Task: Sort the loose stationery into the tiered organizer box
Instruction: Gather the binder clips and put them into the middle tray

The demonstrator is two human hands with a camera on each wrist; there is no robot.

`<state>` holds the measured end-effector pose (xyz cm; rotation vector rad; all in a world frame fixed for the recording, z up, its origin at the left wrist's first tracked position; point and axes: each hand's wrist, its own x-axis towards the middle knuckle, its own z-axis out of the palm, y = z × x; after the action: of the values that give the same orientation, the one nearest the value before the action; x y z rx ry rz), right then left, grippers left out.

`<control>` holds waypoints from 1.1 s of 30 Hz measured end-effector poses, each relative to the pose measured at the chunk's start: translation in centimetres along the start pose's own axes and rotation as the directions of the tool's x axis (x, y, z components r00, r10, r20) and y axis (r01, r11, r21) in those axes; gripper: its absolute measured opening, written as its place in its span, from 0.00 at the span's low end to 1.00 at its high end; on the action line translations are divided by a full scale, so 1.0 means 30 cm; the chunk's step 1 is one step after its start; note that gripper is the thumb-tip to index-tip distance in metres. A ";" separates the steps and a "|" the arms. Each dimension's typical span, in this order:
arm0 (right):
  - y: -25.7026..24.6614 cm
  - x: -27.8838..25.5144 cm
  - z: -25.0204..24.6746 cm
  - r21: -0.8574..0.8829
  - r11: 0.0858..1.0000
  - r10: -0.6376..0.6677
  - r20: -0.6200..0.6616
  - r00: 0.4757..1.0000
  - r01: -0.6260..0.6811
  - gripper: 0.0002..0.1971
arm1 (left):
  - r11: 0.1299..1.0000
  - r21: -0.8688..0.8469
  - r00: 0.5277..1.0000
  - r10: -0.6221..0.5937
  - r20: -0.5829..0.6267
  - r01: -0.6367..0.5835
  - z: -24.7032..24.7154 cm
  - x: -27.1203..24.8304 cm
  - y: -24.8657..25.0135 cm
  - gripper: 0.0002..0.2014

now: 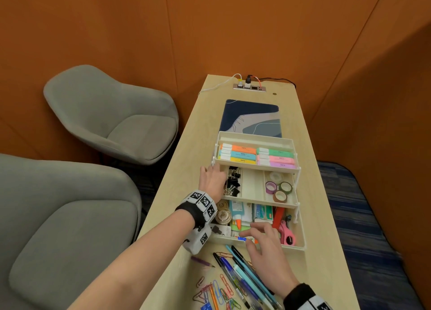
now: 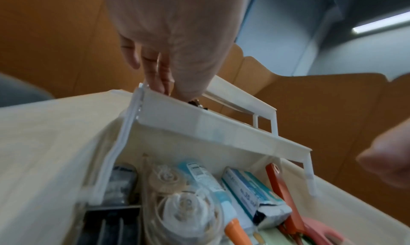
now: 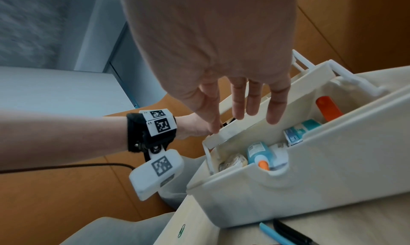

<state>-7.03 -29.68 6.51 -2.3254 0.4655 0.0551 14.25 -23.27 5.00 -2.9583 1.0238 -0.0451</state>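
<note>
Our left hand (image 1: 213, 181) rested at the left end of the middle tier of the organizer box (image 1: 300, 232), its fingers curled over the rim just beside the black binder clips (image 1: 234, 181); whether it truly pinched the rim we could not tell. Our right hand (image 1: 265, 246) hovered with relaxed, spread fingers above the bottom tray, holding nothing.

The loose pens (image 1: 245, 272) lay on the table (image 1: 312, 216) directly under and behind the right wrist, between the box and us, their long axis running diagonally from the box's front wall toward our right side. The coloured paper clips (image 1: 217, 291) were scattered just left of them. We judged the right hand nearer, so it should pull back toward us and close across the pens.
</note>
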 end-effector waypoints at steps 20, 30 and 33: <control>-0.085 0.412 -0.016 -0.348 0.930 -0.144 -0.036 0.989 0.123 0.13 | 0.933 -0.359 0.969 -0.067 -0.240 -0.024 -0.115 -0.017 -0.114 0.07; -0.095 0.511 -0.048 -0.200 0.980 0.021 0.090 0.996 -0.003 0.04 | 0.915 -0.403 0.977 -0.095 -0.191 0.011 -0.113 -0.064 -0.161 0.05; -0.096 0.520 -0.073 -0.101 0.991 0.087 0.020 0.996 -0.085 0.05 | 0.913 -0.408 0.977 -0.101 -0.186 0.017 -0.117 -0.063 -0.164 0.06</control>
<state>8.30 -34.24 7.28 -2.3988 0.5621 0.1516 15.70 -18.23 8.57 -3.4228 1.0804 -0.1578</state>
